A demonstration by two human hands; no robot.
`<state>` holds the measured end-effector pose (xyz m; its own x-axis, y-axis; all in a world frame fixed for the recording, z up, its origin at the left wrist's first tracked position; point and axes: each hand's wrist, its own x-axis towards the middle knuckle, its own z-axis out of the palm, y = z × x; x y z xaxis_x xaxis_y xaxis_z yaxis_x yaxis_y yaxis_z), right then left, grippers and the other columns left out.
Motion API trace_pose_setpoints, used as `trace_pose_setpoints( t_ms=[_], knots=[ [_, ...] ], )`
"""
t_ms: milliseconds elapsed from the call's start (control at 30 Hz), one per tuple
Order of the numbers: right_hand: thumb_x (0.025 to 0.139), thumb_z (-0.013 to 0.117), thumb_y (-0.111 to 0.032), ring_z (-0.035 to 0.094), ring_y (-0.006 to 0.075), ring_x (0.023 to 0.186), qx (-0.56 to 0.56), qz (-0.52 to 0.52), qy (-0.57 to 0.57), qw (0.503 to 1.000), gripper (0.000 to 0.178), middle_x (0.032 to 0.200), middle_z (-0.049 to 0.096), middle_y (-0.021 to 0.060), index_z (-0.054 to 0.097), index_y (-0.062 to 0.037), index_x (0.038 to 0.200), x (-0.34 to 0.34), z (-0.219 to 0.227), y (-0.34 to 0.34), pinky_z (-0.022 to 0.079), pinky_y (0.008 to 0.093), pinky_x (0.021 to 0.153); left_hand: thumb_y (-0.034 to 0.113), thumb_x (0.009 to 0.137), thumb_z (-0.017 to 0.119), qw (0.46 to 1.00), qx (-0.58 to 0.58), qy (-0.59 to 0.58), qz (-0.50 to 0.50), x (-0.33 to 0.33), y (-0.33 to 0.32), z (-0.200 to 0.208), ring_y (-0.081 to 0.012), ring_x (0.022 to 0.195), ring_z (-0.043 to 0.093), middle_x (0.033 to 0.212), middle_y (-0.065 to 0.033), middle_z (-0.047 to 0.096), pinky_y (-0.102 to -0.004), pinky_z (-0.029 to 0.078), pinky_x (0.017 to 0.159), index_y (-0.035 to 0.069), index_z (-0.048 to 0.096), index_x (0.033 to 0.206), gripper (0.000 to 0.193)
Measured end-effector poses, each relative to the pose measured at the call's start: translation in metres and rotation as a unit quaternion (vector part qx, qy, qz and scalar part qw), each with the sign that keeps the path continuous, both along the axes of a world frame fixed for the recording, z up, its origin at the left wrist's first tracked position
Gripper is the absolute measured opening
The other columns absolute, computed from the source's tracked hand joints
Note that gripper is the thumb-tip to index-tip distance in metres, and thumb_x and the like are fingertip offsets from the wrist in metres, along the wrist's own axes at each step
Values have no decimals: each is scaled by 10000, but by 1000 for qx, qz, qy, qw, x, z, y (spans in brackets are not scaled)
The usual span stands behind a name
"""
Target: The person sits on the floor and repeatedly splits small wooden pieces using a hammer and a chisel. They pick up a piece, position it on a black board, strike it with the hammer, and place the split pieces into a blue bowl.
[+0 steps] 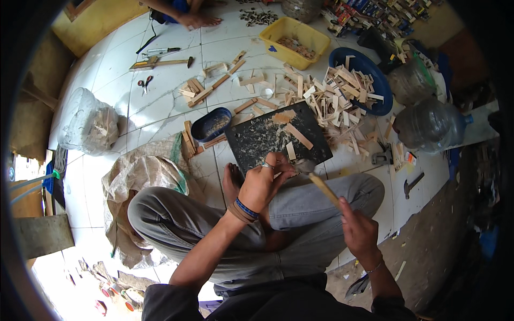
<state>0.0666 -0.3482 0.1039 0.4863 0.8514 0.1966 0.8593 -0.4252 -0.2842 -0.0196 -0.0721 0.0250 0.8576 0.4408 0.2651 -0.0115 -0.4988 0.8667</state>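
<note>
My right hand is wrapped round the wooden handle of a hammer. The grey hammer head lies by the fingertips of my left hand, over the near edge of a black board. My left fingers are closed in a pinch, and what they hold is too hidden to name. Wood shavings cover much of the board. On it rest a longer wooden strip and a short pale wooden piece, just beyond my left fingers.
Many wooden pieces spill from a blue basin at the right. A small blue tray stands left of the board. Farther off are a yellow tub, scissors and another person's hand. A second hammer lies at the right.
</note>
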Motion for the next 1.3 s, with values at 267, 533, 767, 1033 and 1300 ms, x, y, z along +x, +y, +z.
trace_pose_setpoints(
  t_ms=[267,533,767,1033,1300],
  knots=[
    [936,699,-62,593,243,562,57,-20,25,998,601,717,562,71,576,-181,1512,-1,-9,1,480,387,526,302,961,752,998,-36,55,16,-1,-2,-1,-274,1033,752,1025,13,805,-612,403,1020,145,516,1190,365],
    [1025,662,-171,693,264,680,113,-192,243,944,380,855,704,140,640,-73,1392,-5,-10,28,528,353,632,290,957,758,998,-35,51,14,-1,-2,0,-256,978,766,1015,31,806,-544,426,996,133,508,1208,388],
    [1014,700,-413,556,71,693,93,-244,365,894,443,732,634,15,714,27,1061,32,-54,108,483,273,645,127,883,830,999,30,-22,7,5,3,-1,-264,871,781,966,-47,798,-320,578,724,61,534,1128,389],
    [1004,725,-346,630,84,720,146,-216,347,901,357,795,734,64,731,6,1060,24,-74,132,513,307,649,27,904,795,999,-35,-26,-24,1,4,-7,-212,970,783,1022,-119,786,-301,601,817,16,543,1144,348],
    [1022,692,-351,634,154,736,151,-223,359,894,367,795,710,97,717,13,1058,23,-75,132,512,335,657,126,834,869,994,-72,-20,-73,4,14,-5,-211,1060,728,1153,-109,731,-335,590,931,21,673,1202,430]
  ],
)
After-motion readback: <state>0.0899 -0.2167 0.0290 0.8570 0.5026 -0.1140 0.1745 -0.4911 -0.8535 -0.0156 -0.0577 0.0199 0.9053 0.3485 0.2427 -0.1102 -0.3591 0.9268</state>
